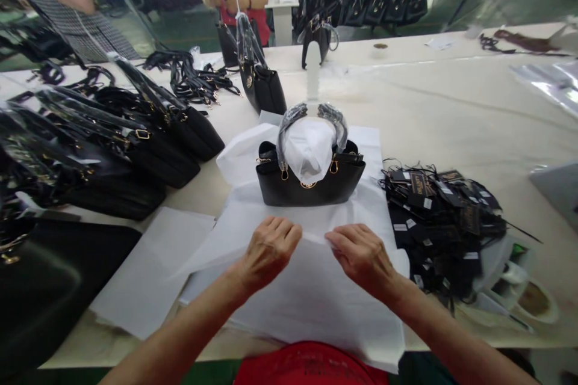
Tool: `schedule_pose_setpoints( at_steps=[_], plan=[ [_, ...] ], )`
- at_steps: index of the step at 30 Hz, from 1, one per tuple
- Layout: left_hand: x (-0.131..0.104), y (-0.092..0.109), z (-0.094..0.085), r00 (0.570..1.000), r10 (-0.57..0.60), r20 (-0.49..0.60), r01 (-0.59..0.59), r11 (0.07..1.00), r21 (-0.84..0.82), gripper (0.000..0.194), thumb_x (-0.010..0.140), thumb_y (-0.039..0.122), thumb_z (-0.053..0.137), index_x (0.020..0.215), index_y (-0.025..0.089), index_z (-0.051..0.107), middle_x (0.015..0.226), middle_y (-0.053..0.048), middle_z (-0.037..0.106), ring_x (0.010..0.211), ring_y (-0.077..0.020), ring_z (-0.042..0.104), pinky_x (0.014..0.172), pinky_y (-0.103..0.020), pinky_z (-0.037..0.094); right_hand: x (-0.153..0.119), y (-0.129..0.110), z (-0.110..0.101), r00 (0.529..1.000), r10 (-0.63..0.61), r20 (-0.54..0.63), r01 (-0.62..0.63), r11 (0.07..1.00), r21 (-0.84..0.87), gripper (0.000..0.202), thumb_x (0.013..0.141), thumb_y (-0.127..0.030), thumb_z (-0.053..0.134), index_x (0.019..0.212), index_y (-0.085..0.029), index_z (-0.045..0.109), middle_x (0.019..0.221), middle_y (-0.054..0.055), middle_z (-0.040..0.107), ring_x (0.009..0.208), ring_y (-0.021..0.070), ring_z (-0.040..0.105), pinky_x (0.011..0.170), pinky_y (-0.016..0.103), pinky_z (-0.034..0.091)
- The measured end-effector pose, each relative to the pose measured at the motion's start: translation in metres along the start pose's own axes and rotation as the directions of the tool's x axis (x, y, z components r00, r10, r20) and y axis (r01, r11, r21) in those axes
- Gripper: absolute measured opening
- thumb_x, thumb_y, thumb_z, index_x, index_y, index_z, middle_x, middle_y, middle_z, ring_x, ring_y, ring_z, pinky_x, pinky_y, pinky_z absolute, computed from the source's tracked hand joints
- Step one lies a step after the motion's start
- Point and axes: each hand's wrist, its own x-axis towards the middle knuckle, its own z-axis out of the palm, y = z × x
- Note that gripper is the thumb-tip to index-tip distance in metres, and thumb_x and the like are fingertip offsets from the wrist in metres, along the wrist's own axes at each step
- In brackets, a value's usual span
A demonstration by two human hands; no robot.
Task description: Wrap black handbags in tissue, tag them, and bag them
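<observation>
My left hand [272,245] and my right hand [362,251] are curled closed in front of a black handbag [311,189], pinching a white sheet of tissue paper [311,289] whose edge runs between them. The handbag stands upright on the paper, beyond my hands and apart from them. Its two handles are wrapped in clear plastic, and a white paper wad [309,147] sits at its front between the handles. Gold rings show where the handles join the bag. My fingertips are partly hidden beneath my knuckles.
Black handbags [171,156] crowd the left side, near a stack of white sheets [156,271]. On the right lies a heap of black hang tags [433,222] beside a small tray [510,271]. Another handbag [262,87] stands behind. Two people work across the table [451,108].
</observation>
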Motion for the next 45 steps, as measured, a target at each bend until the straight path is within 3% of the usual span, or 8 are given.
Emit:
schedule_pose_setpoints(
  at_steps=[4,8,11,17,20,27,37,45],
  plan=[
    [0.044,-0.029,-0.014,0.999,0.003,-0.052,0.003,0.994,0.113,0.025,0.09,0.013,0.038,0.073,0.015,0.056,0.064,-0.003,0.056,0.06,-0.0179,0.051,0.058,-0.03,0.039,0.047,0.027,-0.011,0.998,0.064,-0.018,-0.066,0.989,-0.13,0.019,0.089,-0.015,0.045,0.087,-0.016,0.064,0.081,0.006,0.065,0.071,0.0151,0.055,0.067,0.027,0.038],
    [0.073,-0.044,-0.03,0.985,-0.168,-0.027,0.163,0.977,-0.138,0.02,0.092,0.025,0.043,0.086,0.014,0.058,0.079,-0.005,0.063,0.072,-0.0164,0.06,0.068,-0.028,0.046,0.074,0.044,-0.014,0.994,0.073,-0.077,-0.087,0.976,-0.198,0.018,0.09,-0.02,0.048,0.087,-0.017,0.066,0.084,0.005,0.064,0.067,0.0134,0.053,0.063,0.026,0.035],
    [0.089,-0.053,-0.032,0.964,-0.24,0.116,0.262,0.935,-0.24,0.021,0.092,0.015,0.04,0.104,0.017,0.056,0.095,-0.005,0.065,0.081,-0.0146,0.063,0.07,-0.024,0.048,0.078,0.048,-0.014,0.997,0.009,-0.075,-0.023,0.982,-0.187,0.018,0.09,-0.018,0.048,0.086,-0.018,0.065,0.08,0.004,0.065,0.066,0.0127,0.053,0.061,0.025,0.034],
    [0.116,-0.058,-0.002,0.846,-0.181,0.502,0.073,0.971,0.228,0.048,0.085,0.002,0.039,0.131,0.016,0.041,0.134,-0.02,0.044,0.085,-0.0233,0.066,0.065,-0.033,0.054,0.071,0.044,-0.017,0.995,-0.076,-0.058,0.063,0.979,-0.195,0.022,0.09,-0.013,0.043,0.084,-0.016,0.064,0.075,0.004,0.065,0.062,0.0125,0.051,0.061,0.025,0.033],
    [0.123,-0.052,0.009,0.848,-0.19,0.495,0.045,0.956,0.29,0.043,0.086,0.0,0.034,0.128,0.009,0.044,0.124,-0.026,0.05,0.09,-0.0261,0.064,0.065,-0.036,0.055,0.066,0.042,-0.017,0.994,-0.099,-0.049,0.089,0.979,-0.182,0.024,0.091,-0.013,0.042,0.083,-0.016,0.064,0.074,0.004,0.064,0.062,0.0126,0.051,0.06,0.026,0.034],
    [0.145,-0.061,-0.006,0.826,-0.167,0.539,0.049,0.973,0.226,0.023,0.081,0.0,0.047,0.086,0.011,0.067,0.088,-0.013,0.064,0.08,-0.0218,0.066,0.065,-0.029,0.054,0.063,0.048,-0.02,0.993,-0.113,-0.028,0.107,0.98,-0.169,0.024,0.091,-0.013,0.04,0.089,-0.016,0.063,0.073,0.004,0.063,0.063,0.0117,0.052,0.061,0.025,0.033],
    [0.169,-0.08,-0.008,0.871,-0.346,0.35,0.252,0.924,0.288,0.031,0.083,0.008,0.038,0.089,0.004,0.068,0.091,-0.019,0.066,0.089,-0.0262,0.064,0.073,-0.034,0.051,0.108,0.051,-0.005,0.975,0.21,0.068,-0.172,0.918,-0.356,0.02,0.09,-0.02,0.044,0.088,-0.016,0.064,0.075,0.005,0.062,0.066,0.0146,0.051,0.063,0.027,0.028],
    [0.186,-0.095,-0.007,0.823,-0.495,0.278,0.416,0.859,0.299,0.032,0.084,0.015,0.038,0.092,0.005,0.068,0.085,-0.018,0.068,0.087,-0.0267,0.066,0.069,-0.032,0.052,0.148,0.05,0.013,0.951,0.173,0.258,-0.055,0.912,-0.407,0.024,0.086,-0.008,0.042,0.091,-0.013,0.065,0.089,0.012,0.064,0.081,0.0209,0.055,0.064,0.031,0.033]
  ],
)
